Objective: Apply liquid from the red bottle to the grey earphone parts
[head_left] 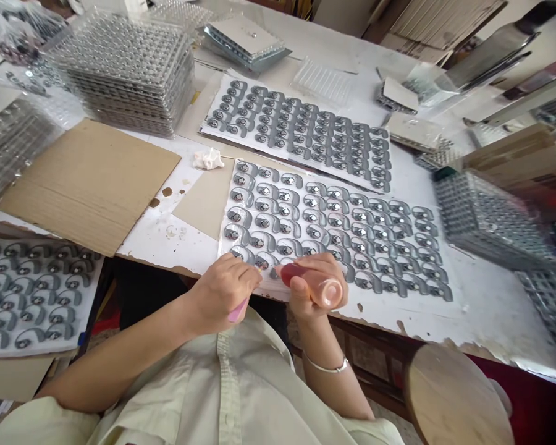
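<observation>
In my left hand [227, 285], closed, is a slim pink-handled tool [238, 310] with a thin yellowish tip; its exact kind is hard to make out. My right hand [315, 287] wraps round a small squeeze bottle [312, 283] of reddish liquid, lying tilted with its base toward me and its nozzle pointing left. Both tips meet near the front edge of a clear blister sheet [311, 216] on white backing. Rows of grey comma-shaped pockets fill this sheet, each with a round metallic piece. My hands cover part of its front row.
A similar filled sheet [301, 127] lies behind, another [37, 293] at lower left. Stacked clear trays [120, 68] stand at back left beside brown cardboard [92, 185]. A crumpled white wad [208, 159] lies nearby. More stacked trays [486, 216] are at right; a round stool [456, 395] stands below.
</observation>
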`<action>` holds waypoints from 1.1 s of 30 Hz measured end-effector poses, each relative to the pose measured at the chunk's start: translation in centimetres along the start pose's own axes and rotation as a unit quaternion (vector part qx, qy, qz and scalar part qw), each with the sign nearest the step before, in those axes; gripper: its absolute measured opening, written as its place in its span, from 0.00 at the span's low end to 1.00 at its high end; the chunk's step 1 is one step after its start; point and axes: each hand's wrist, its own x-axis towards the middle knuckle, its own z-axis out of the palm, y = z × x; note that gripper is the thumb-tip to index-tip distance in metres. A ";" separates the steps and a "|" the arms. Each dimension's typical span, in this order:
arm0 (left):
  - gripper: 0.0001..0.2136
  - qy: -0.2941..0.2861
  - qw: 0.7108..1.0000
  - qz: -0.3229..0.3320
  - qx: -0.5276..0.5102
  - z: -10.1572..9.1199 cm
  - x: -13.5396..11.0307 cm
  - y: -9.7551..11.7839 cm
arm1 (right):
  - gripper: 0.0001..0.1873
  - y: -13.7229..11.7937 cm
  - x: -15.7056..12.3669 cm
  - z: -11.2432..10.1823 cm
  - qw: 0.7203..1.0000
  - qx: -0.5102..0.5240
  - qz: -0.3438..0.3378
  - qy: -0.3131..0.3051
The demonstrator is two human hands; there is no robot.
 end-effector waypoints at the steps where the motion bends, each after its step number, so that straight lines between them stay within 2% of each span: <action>1: 0.09 0.005 1.000 -0.002 -0.009 -0.1 0.1 0.0 | 0.10 0.0 0.0 0.0 1.000 0.002 0.003 0.001; 4: 0.08 0.020 0.999 -0.009 -0.039 -0.5 0.5 -0.2 | 0.12 -0.3 0.0 -0.2 1.000 0.006 0.015 0.012; 9: 0.06 0.009 0.996 -0.022 -0.084 -1.0 1.2 -0.8 | 0.16 -1.2 -0.7 -1.0 0.997 0.012 0.028 0.071; 15: 0.05 0.012 0.994 -0.033 -0.104 -1.0 1.2 -1.2 | 0.14 -1.4 -2.1 -1.0 0.999 0.006 0.007 0.054; 21: 0.04 0.012 0.993 -0.036 -0.110 -1.0 1.2 -1.3 | 0.14 -1.1 -2.0 -0.7 0.999 0.019 0.022 0.030; 33: 0.04 0.009 0.987 -0.058 -0.149 -1.2 1.3 -1.6 | 0.12 -1.2 -1.8 -0.5 0.999 0.012 0.017 0.047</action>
